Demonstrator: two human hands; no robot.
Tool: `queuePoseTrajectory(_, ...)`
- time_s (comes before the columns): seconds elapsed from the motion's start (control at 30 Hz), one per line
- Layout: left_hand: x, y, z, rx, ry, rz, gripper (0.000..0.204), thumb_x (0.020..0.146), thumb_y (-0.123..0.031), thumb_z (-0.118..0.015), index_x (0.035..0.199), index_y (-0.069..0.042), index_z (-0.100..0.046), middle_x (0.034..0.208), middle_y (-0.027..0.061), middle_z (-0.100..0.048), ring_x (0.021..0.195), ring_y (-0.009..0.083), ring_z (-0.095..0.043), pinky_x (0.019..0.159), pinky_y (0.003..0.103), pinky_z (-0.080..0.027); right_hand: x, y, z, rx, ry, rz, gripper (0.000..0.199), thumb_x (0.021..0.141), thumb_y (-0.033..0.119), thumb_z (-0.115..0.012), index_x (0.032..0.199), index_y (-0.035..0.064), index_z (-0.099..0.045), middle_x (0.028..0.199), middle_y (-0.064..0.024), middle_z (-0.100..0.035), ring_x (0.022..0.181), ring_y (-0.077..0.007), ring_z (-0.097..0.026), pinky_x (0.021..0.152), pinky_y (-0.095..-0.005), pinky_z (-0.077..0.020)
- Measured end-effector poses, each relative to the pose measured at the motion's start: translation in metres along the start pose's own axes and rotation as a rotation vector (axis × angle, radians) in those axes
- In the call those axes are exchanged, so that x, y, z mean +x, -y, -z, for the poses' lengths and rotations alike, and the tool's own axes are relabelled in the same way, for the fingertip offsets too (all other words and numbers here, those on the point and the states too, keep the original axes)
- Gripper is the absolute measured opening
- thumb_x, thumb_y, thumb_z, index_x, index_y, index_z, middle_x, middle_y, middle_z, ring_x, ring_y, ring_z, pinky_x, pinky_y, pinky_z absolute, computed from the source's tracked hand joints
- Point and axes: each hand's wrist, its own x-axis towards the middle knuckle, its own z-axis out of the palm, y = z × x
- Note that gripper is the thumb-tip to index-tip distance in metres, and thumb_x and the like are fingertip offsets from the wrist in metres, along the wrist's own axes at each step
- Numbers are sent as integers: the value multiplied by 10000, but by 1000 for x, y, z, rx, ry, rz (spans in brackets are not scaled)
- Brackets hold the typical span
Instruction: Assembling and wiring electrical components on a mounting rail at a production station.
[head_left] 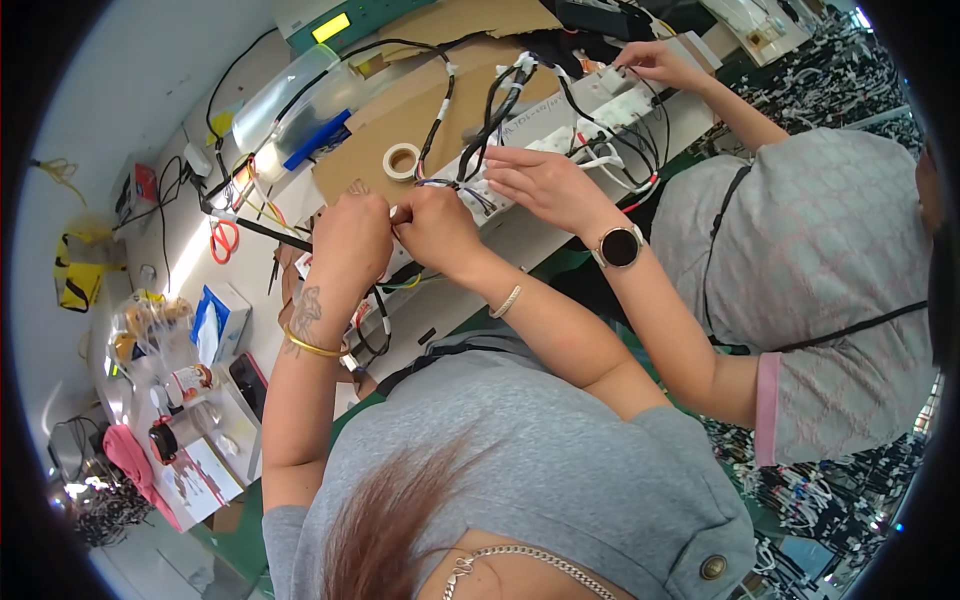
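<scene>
My left hand (350,238) and my right hand (437,228) meet over the bench, fingers pinched close together. A small whitish piece shows between their fingertips; its kind is hidden. A black cable (262,230) runs in from the left and disappears by my left hand. Beside my right hand, thin dark wires (480,195) fan out from a black wire harness (487,125) over a white strip-shaped board (545,122). Below my hands hangs a loop of black cable (386,325), with a green-yellow wire (403,284) near it.
On my right, a co-worker's watch-wearing hand (550,190) reaches close to my right hand; their other hand (655,63) touches the board's far end. A tape roll (388,161), blue stick-like tool (317,140), red-handled scissors (224,241) and tissue box (232,322) lie around.
</scene>
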Motion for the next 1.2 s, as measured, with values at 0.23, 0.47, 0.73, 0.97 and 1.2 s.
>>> queuePoseTrajectory(0.23, -3, 0, -8, 24, -88, -36, 103, 636, -67, -504, 588, 1, -564, 593, 188, -537, 585, 322, -543, 551, 391, -442, -2, 4, 0, -2, -19, -15, 65, 588, 78, -525, 586, 50, -584, 592, -171, -542, 599, -328, -546, 540, -377, -442)
queuePoseTrajectory(0.47, -19, -13, -6, 40, -255, -86, 74, 615, -57, -510, 658, -5, -540, 596, 152, -536, 572, 298, -542, 509, 343, -444, -14, 5, 7, 98, -157, 263, 75, 628, 25, -493, 670, 21, -555, 619, -155, -529, 564, -332, -512, 486, -372, -409)
queuePoseTrajectory(0.73, -111, 13, 57, -695, 244, 172, 264, 789, -250, -489, 791, -2, -579, 665, 137, -577, 536, 175, -559, 479, 251, -424, -79, -26, 54, 191, -277, 113, 75, 729, 61, -517, 749, -6, -544, 561, -27, -471, 441, -83, -408, 403, -192, -331)
queuePoseTrajectory(0.97, -166, 18, -62, -1778, 274, 1022, 456, 825, -399, -375, 996, 9, -486, 780, 103, -579, 537, 116, -504, 470, 233, -407, -71, -33, 28, 776, 336, -734, 367, 845, 298, -377, 590, 41, -439, 451, -21, -395, 348, -70, -338, 309, -178, -231)
queuePoseTrajectory(1.2, -159, 10, -87, -2061, -144, 1187, 344, 791, -302, -496, 917, 18, -500, 773, 73, -564, 581, 71, -472, 505, 175, -399, -93, -54, 43, 834, 396, -777, 478, 830, 439, -327, 588, 39, -426, 466, -39, -408, 333, -68, -316, 291, -184, -217)
